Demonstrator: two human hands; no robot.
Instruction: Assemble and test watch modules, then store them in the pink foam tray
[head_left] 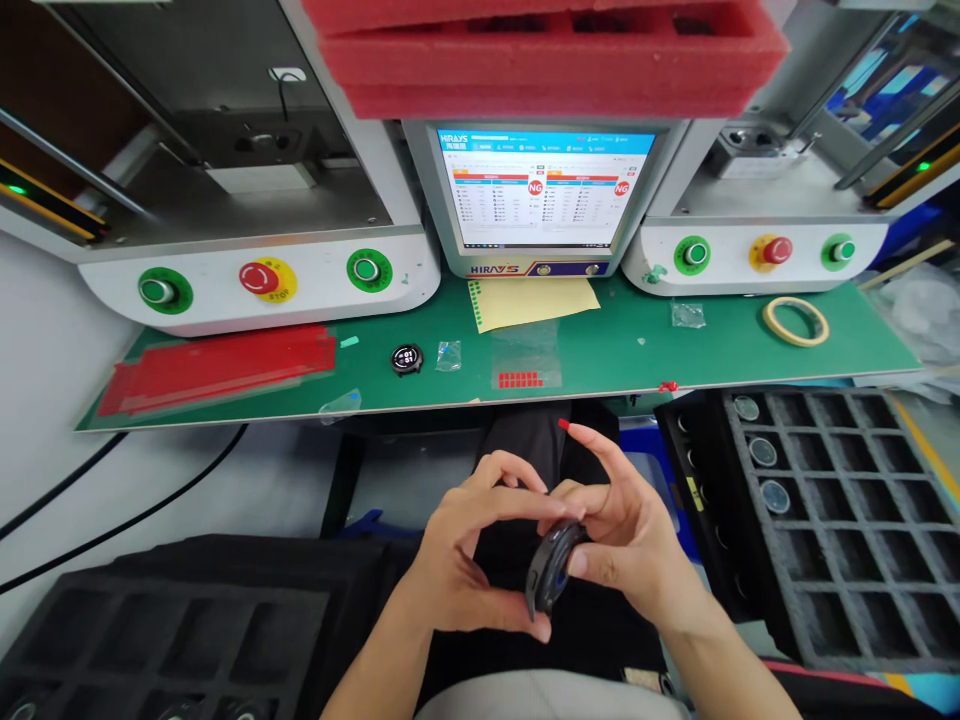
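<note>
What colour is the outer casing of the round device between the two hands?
The casing is black; it shows best in the head view.

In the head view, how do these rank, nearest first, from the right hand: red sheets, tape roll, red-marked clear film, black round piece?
From the right hand:
1. Black round piece: in both hands
2. Red-marked clear film: ahead, leftward
3. Tape roll: ahead, right
4. Red sheets: far left

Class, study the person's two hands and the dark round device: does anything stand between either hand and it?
Nothing visible does: the left hand and right hand both touch the dark round device directly. The small red patch is on a raised right-hand finger, away from the device.
</note>
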